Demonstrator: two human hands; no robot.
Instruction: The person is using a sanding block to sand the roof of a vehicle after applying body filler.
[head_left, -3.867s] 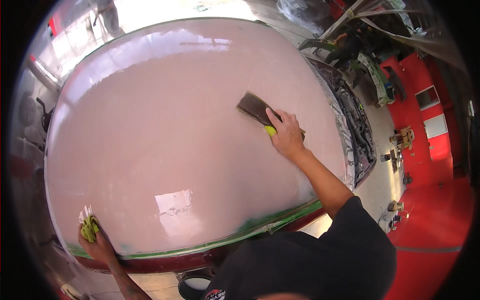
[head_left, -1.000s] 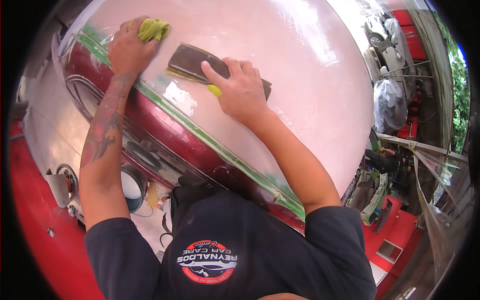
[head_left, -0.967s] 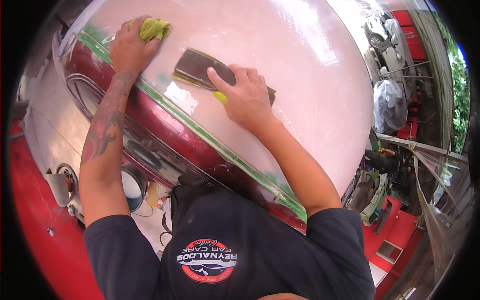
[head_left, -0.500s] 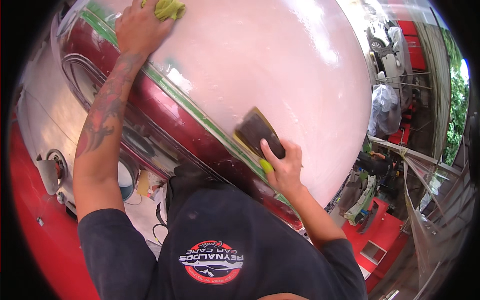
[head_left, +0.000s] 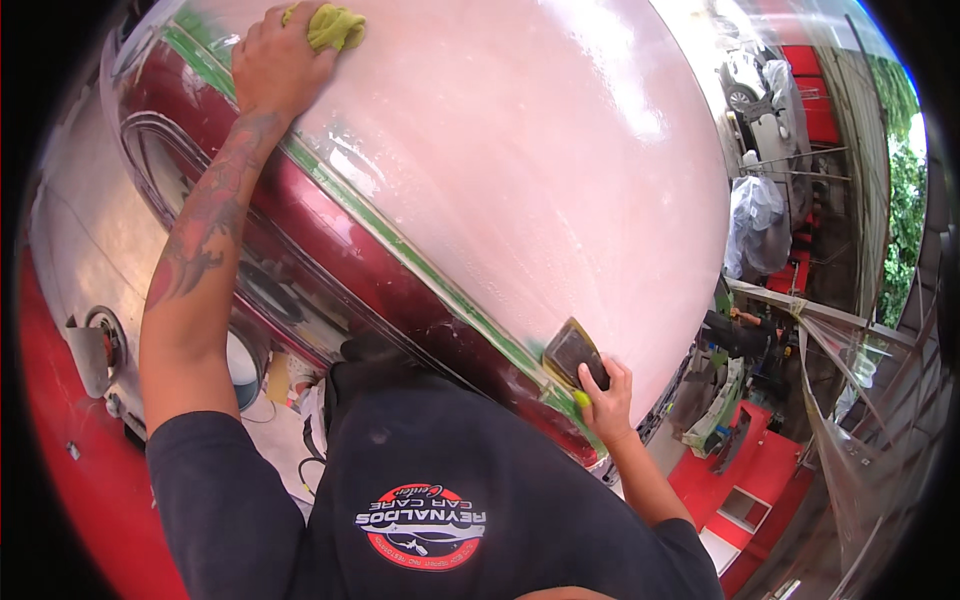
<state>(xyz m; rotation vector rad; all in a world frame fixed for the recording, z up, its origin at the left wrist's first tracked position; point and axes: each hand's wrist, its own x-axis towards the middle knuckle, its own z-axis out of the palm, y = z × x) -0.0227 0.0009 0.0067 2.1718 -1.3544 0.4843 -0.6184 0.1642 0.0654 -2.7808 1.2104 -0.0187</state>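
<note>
Right hand [head_left: 610, 402] grips a flat dark-brown block [head_left: 574, 356], just slid below-right of centre, so work's by the edge of the glossy pink panel [head_left: 520, 180], left hand [head_left: 278, 65] clutching a yellow-green cloth [head_left: 338, 28] upper left.

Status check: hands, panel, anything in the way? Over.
Left hand holding yellow-green cloth on pink panel. Right hand gripping dark block by green edge strip. Panel glossy. Nothing seen blocking either hand.
</note>
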